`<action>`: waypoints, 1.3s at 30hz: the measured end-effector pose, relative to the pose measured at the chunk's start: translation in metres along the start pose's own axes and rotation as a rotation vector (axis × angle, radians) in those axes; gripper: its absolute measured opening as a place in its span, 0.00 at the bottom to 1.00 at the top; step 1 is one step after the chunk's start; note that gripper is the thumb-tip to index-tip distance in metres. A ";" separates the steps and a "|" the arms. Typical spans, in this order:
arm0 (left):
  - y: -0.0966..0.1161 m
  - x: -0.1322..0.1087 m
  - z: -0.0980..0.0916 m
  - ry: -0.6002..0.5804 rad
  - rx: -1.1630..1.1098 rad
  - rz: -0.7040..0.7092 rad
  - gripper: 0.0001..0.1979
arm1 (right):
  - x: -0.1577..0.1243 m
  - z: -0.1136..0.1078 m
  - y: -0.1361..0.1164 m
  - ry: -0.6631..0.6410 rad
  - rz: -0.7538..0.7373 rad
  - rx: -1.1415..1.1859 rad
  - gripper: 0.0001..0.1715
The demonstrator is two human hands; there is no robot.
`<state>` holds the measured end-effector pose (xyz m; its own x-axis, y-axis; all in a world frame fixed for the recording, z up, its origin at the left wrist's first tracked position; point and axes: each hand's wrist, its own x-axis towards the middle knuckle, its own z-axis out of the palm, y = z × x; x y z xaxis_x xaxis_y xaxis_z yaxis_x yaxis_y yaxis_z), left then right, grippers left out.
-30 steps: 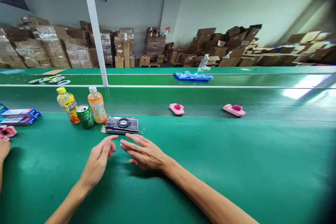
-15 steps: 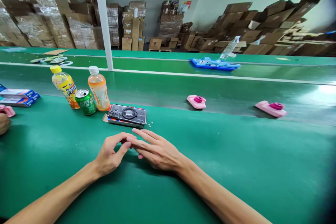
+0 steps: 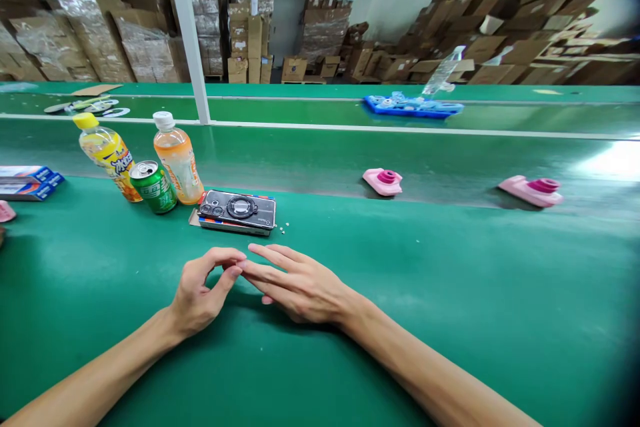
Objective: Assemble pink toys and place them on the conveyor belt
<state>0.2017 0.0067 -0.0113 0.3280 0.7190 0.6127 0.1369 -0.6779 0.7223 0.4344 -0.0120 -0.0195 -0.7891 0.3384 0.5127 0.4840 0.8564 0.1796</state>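
Note:
Above the green tabletop (image 3: 320, 373), my left hand (image 3: 203, 293) has its thumb and index finger pinched on a fingertip of my right hand (image 3: 300, 283). The right hand is palm down, its fingers stretched out and slightly spread. No object shows in either hand. Just beyond them lies a dark phone (image 3: 237, 210) with a black ring on its back, resting on a flat box (image 3: 235, 228). A few tiny white bits (image 3: 283, 229) are scattered beside it.
Left of the phone stand a green can (image 3: 156, 190), an orange drink bottle (image 3: 179, 160) and a yellow-capped bottle (image 3: 110, 157). Blue-and-white boxes (image 3: 30, 183) lie farther left. Two pink plastic parts (image 3: 383, 182) sit on the conveyor belt (image 3: 300, 160). Beyond is a blue tray (image 3: 413, 107).
The camera view has shifted slightly. My hands keep nearly the same pose, fingertips still together. Another person's hand at the left edge is now almost out of view.

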 end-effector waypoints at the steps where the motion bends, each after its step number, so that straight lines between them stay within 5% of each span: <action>1: 0.000 0.000 0.000 0.005 0.006 0.007 0.06 | 0.000 0.001 0.000 0.004 0.000 0.004 0.25; 8: -0.006 -0.005 0.003 0.074 -0.038 -0.051 0.06 | 0.001 0.000 0.000 -0.012 -0.004 -0.027 0.25; 20: -0.009 -0.003 0.002 -0.031 -0.077 -0.167 0.07 | 0.000 0.002 -0.001 -0.017 0.023 0.005 0.28; 27: 0.000 0.010 -0.003 -0.097 -0.380 -0.440 0.15 | -0.003 0.002 0.003 0.167 0.120 0.102 0.21; 34: -0.007 0.011 -0.003 -0.130 -0.574 -0.550 0.21 | 0.001 0.004 0.005 0.097 0.158 0.133 0.22; 39: -0.009 0.019 -0.007 -0.264 -0.902 -0.776 0.35 | 0.000 0.003 0.003 0.138 0.222 0.024 0.21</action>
<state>0.2003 0.0278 -0.0038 0.6422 0.7613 -0.0894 -0.2827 0.3436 0.8956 0.4343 -0.0083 -0.0213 -0.6049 0.4638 0.6472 0.6288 0.7770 0.0308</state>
